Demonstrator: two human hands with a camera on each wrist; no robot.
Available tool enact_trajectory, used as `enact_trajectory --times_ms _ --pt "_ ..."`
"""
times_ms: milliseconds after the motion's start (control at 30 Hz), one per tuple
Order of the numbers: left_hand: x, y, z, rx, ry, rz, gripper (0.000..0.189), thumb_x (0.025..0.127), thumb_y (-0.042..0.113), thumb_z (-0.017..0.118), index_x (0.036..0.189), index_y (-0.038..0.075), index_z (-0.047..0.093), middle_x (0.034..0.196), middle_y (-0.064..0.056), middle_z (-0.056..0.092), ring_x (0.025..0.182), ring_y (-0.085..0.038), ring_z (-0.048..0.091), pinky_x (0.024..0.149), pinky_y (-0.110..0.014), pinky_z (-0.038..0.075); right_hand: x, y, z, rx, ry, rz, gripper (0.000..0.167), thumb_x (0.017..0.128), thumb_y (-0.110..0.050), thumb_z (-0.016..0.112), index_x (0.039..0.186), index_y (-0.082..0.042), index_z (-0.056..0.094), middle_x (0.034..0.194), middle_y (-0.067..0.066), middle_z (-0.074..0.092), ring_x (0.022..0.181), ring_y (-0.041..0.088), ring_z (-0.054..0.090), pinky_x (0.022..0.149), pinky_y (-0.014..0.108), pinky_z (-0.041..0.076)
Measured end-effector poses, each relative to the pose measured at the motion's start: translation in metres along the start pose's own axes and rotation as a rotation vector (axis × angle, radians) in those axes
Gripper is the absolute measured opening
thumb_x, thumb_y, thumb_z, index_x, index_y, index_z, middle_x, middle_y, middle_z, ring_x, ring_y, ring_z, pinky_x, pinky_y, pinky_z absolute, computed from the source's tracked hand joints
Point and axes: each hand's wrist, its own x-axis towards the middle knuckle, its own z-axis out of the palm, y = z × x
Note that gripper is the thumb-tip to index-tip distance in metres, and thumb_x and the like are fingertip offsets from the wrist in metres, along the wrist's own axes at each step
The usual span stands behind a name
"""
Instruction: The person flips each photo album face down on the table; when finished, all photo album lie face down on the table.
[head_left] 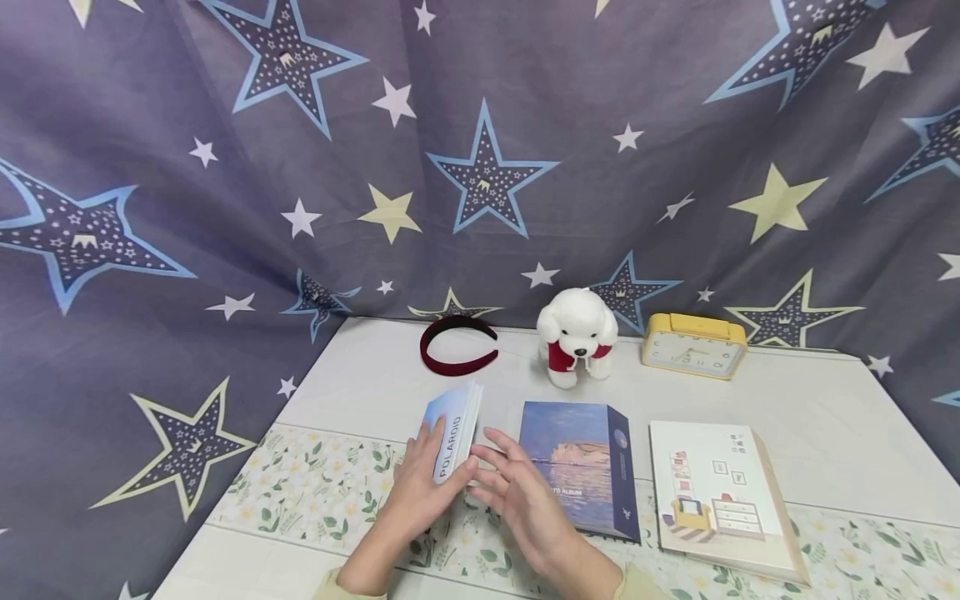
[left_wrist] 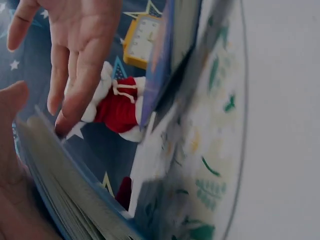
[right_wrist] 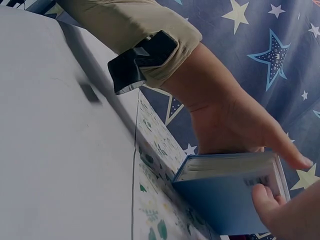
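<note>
A blue photo album (head_left: pixel 454 425) with POLAROID on its spine stands tilted on the table, left of centre. My left hand (head_left: pixel 426 475) grips it, fingers over the left cover and thumb at the spine side. Its page edges (left_wrist: pixel 75 185) face up in the left wrist view. My right hand (head_left: pixel 528 508) is at the album's other side, fingers extended and fingertips right at the cover. In the right wrist view, fingertips of the right hand (right_wrist: pixel 287 215) overlap the cover near a barcode. To the right lies a second photo album (head_left: pixel 573 467) with a painted seaside cliff.
A white album (head_left: pixel 712 500) with a room drawing lies farther right. Along the back are a dark red headband (head_left: pixel 459 367), a white plush dog (head_left: pixel 576 325) in red and a yellow alarm clock (head_left: pixel 693 346). A star-patterned curtain (head_left: pixel 480 275) hangs behind the table.
</note>
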Motion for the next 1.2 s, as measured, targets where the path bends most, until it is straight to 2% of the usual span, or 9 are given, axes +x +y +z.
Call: enact_trajectory --times_ms 100,200,300,433,633,767,933,1067,1200 --pt "0.0 0.001 -0.003 -0.172 -0.03 -0.019 0.09 0.089 0.05 0.062 0.157 0.01 0.019 0.159 -0.024 0.016 0.141 -0.051 0.017 0.104 -0.074 0.019 0.002 -0.001 0.0 0.007 -0.051 0.021 0.062 0.1 -0.023 0.038 0.154 -0.003 0.016 0.152 0.023 0.029 0.127 0.026 0.049 0.104 0.036 0.041" --pt "0.0 0.004 -0.006 -0.311 -0.029 -0.062 0.086 0.088 0.04 0.066 0.156 0.012 0.021 0.157 -0.023 0.022 0.138 -0.052 0.025 0.096 -0.075 0.032 0.005 0.001 0.001 0.008 -0.078 0.052 0.062 0.1 -0.024 0.039 0.154 -0.004 0.015 0.155 0.022 0.028 0.132 0.028 0.045 0.106 0.038 0.04" --pt "-0.001 0.006 -0.009 -0.347 -0.002 -0.104 0.078 0.088 0.031 0.064 0.155 0.015 0.027 0.155 -0.022 0.029 0.135 -0.053 0.031 0.091 -0.074 0.038 0.009 0.007 0.001 -0.024 -0.054 0.08 0.064 0.1 -0.023 0.042 0.154 -0.002 0.017 0.156 0.023 0.025 0.135 0.032 0.041 0.108 0.043 0.037" --pt "-0.002 0.006 -0.014 -0.393 0.03 -0.109 0.069 0.09 0.019 0.059 0.154 0.017 0.032 0.153 -0.02 0.035 0.133 -0.053 0.036 0.092 -0.071 0.04 0.012 0.017 0.0 -0.131 0.0 0.122 0.066 0.098 -0.025 0.049 0.153 -0.001 0.021 0.158 0.027 0.016 0.139 0.041 0.03 0.11 0.051 0.033" --pt "-0.001 0.001 -0.021 -0.562 0.033 -0.153 0.065 0.091 0.011 0.055 0.153 0.021 0.035 0.151 -0.021 0.036 0.129 -0.052 0.041 0.087 -0.067 0.046 0.012 0.029 -0.002 -0.244 0.026 0.231 0.07 0.096 -0.03 0.058 0.153 -0.003 0.027 0.157 0.031 0.01 0.144 0.046 0.013 0.108 0.057 0.033" --pt "0.001 -0.004 -0.024 -0.696 0.005 -0.184 0.065 0.093 0.01 0.053 0.153 0.02 0.033 0.152 -0.021 0.034 0.131 -0.049 0.04 0.095 -0.062 0.044 0.012 0.031 -0.003 -0.255 0.028 0.26 0.073 0.095 -0.027 0.058 0.154 -0.003 0.022 0.156 0.033 0.011 0.142 0.047 0.018 0.107 0.058 0.034" --pt "0.001 -0.01 -0.027 -0.801 0.001 -0.172 0.069 0.095 0.01 0.053 0.156 0.021 0.025 0.156 -0.021 0.027 0.134 -0.048 0.037 0.101 -0.062 0.038 0.012 0.031 -0.002 -0.24 0.031 0.256 0.079 0.096 -0.027 0.058 0.156 -0.003 0.011 0.155 0.034 0.013 0.138 0.046 0.031 0.104 0.056 0.038" --pt "0.001 -0.014 -0.03 -0.849 0.028 -0.163 0.074 0.097 0.009 0.053 0.158 0.027 0.015 0.156 -0.022 0.025 0.133 -0.046 0.038 0.099 -0.057 0.042 0.012 0.031 -0.003 -0.221 0.029 0.25 0.08 0.097 -0.025 0.056 0.156 -0.003 0.007 0.156 0.033 0.011 0.137 0.046 0.031 0.103 0.054 0.041" --pt "0.004 -0.019 -0.031 -0.831 0.045 -0.152 0.068 0.1 0.01 0.051 0.157 0.024 0.018 0.155 -0.019 0.029 0.13 -0.043 0.044 0.095 -0.051 0.049 0.011 0.029 -0.003 -0.222 0.053 0.224 0.078 0.096 -0.021 0.055 0.155 0.0 0.009 0.155 0.033 0.013 0.136 0.046 0.034 0.102 0.052 0.043"
